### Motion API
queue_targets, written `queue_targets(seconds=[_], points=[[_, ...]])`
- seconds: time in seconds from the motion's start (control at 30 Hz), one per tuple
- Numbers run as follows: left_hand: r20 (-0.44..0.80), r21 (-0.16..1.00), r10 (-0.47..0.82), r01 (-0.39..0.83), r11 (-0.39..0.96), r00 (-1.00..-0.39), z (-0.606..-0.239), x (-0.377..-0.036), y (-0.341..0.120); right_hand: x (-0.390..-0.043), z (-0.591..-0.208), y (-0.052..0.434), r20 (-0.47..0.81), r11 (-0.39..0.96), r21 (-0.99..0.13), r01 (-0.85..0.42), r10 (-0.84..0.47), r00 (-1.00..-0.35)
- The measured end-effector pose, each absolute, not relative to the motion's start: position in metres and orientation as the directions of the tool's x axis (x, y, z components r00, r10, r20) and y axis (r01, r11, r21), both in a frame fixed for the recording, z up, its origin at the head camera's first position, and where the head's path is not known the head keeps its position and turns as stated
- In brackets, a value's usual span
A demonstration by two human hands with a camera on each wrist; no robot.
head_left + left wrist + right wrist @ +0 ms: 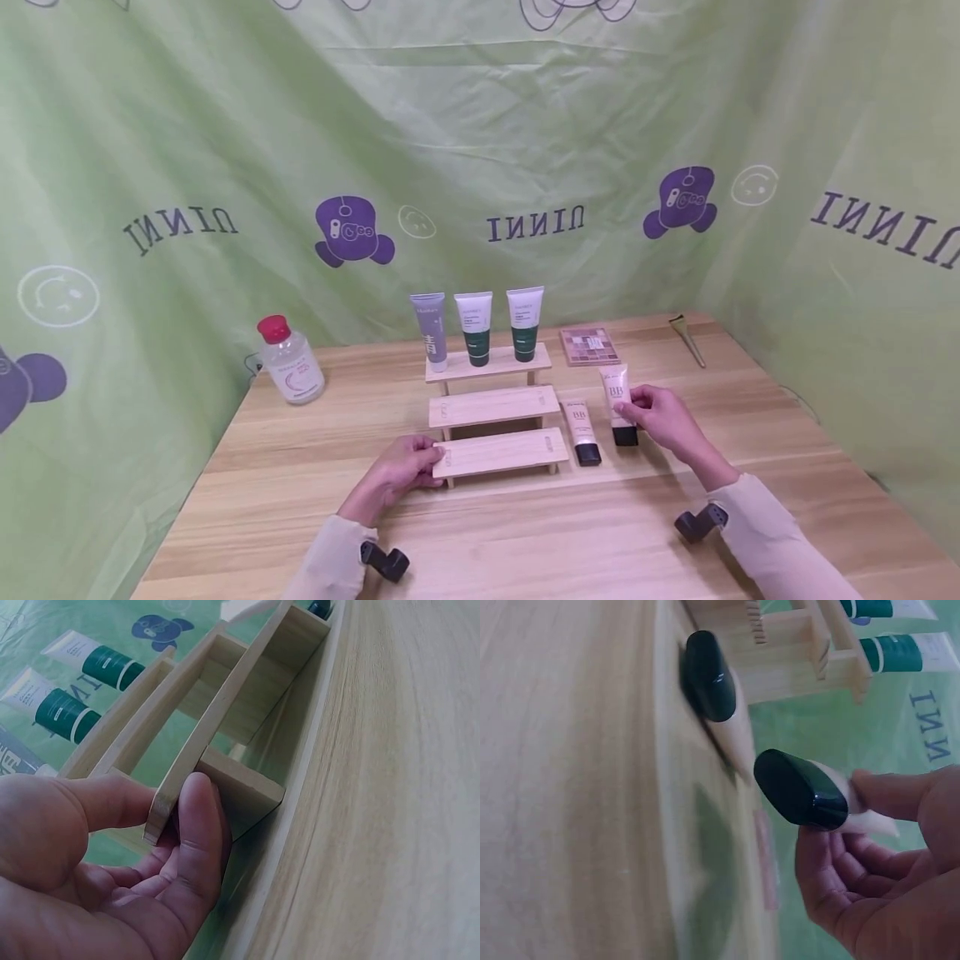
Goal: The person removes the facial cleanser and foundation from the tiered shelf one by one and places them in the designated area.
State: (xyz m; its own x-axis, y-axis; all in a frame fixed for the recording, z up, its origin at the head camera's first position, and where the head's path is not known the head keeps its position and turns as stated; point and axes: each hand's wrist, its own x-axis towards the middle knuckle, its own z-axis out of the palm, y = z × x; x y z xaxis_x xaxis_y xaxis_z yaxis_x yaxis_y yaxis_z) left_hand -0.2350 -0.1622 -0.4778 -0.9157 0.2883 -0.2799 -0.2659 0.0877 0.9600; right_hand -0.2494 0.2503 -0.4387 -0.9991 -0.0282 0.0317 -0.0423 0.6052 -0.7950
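Note:
My left hand (405, 465) pinches the left end of the lowest shelf (498, 454) of a three-step wooden display stand, thumb above and fingers beneath the board. In my right hand (663, 417) is a pink BB cream tube (617, 387) with a black cap (799, 791), gripped between thumb and fingers, raised off the table with the cap downward. A second BB cream tube (579, 423) lies on the table just right of the stand, its black cap toward me. The middle shelf (495, 407) is bare.
On the top shelf (491, 372) stand a grey-purple tube (431, 329) and two white-and-green tubes (474, 321). Behind the right hand lie an eyeshadow palette (589, 345) and a brush (688, 342). A clear bottle with a red cap (294, 367) stands at the left. A green curtain (465, 150) hangs behind.

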Motion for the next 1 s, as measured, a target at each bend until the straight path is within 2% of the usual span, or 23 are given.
queue_targets(seconds=[0.33, 0.67, 1.0], points=[[-0.293, 0.956, 0.300, -0.283, 0.079, -0.908, -0.477, -0.235, -0.161, -0.254, -0.452, 0.255, -0.057, 0.636, -0.771, 0.022, -0.034, -0.998], [-0.301, 0.954, 0.287, -0.288, 0.088, -0.909, -0.475, -0.236, -0.162, -0.261, -0.455, 0.257, -0.035, 0.734, -0.679, -0.022, -0.062, -0.997], [-0.300, 0.954, 0.292, -0.289, 0.082, -0.908, -0.476, -0.236, -0.162, -0.263, -0.458, 0.256, -0.060, 0.756, -0.654, -0.006, -0.060, -0.996]])
